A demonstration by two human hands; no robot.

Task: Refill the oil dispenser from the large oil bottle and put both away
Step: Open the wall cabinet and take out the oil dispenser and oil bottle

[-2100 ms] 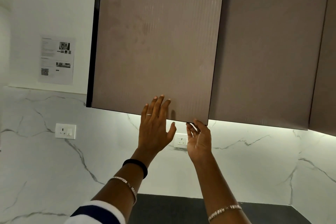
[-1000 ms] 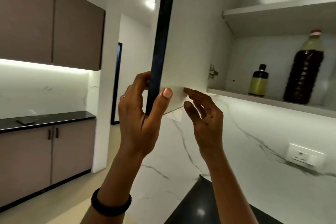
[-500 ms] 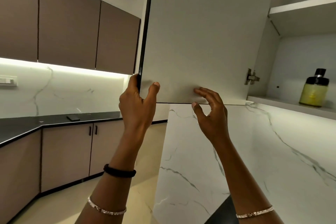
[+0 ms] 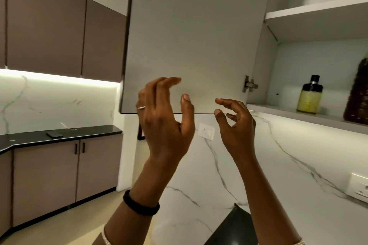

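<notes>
The wall cupboard door (image 4: 191,36) stands swung open to the left. On the lower shelf (image 4: 310,118) inside stands the small oil dispenser (image 4: 308,95), with yellow oil and a black top. Right of it, cut by the frame edge, is the large dark oil bottle (image 4: 358,95). My left hand (image 4: 163,121) is raised in front of the door's lower edge with loosely curled fingers, holding nothing. My right hand (image 4: 235,125) hovers just below the door's bottom edge, fingers relaxed and empty, left of the shelf.
An upper shelf (image 4: 318,9) sits above the bottles. A door hinge (image 4: 249,84) juts at the cupboard's left side. A marble backsplash with a socket (image 4: 358,188) runs below. A dark counter (image 4: 59,135) and base cabinets lie at the left; another dark counter corner (image 4: 235,228) is below.
The closed door has been pulled open and swung left. Both hands have let go of its lower edge. The view turned right, bringing the large bottle's edge back into sight.
</notes>
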